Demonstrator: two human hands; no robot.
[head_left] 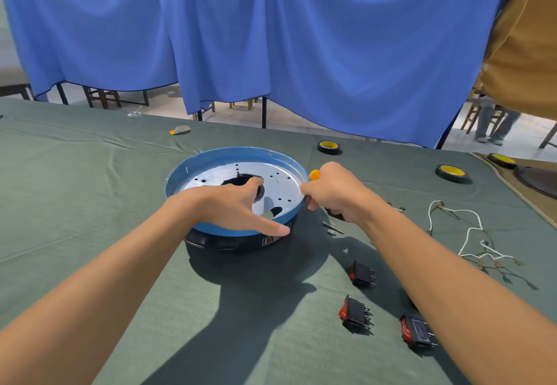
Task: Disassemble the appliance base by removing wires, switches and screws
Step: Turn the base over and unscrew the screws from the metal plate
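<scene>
While scanning the green-clothed desk point(90, 203), find the appliance base point(229, 152) at its centre: blue rim on top, black body below, and inside a silver perforated plate with a dark hole in the middle.

Laid across that plate from 7 o'clock, the left hand point(238, 206), spread wide and flat. Thumb stretched straight over the near rim at 6 o'clock, fingertips reaching the edge of the central hole and partly out of sight there. Nothing clasped, only pressing on the base.

At the rim's 3 o'clock, touching it, the right hand point(337, 194), fist curled tight round a screwdriver point(314, 174). Only the orange butt of the handle showing above the knuckles, tip hidden behind the fist.

Just beside the base at 4 o'clock, a few small metal screws point(333, 228) loose on the cloth. Farther out toward 5 o'clock, three black switches point(361, 274) point(354, 313) point(417, 330) with red faces in plain view, apart from one another, prongs pointing to 3 o'clock. Well out at 3 o'clock, a tangle of white wires point(470, 234) with metal terminals.

Toward 1 and 2 o'clock, two rolls of black tape point(329, 146) point(451, 171) with yellow cores. At 11 o'clock near the far edge, a small grey-and-orange item point(180, 130), too small to name. Beyond the desk at 12 o'clock, a blue curtain point(271, 38).
</scene>
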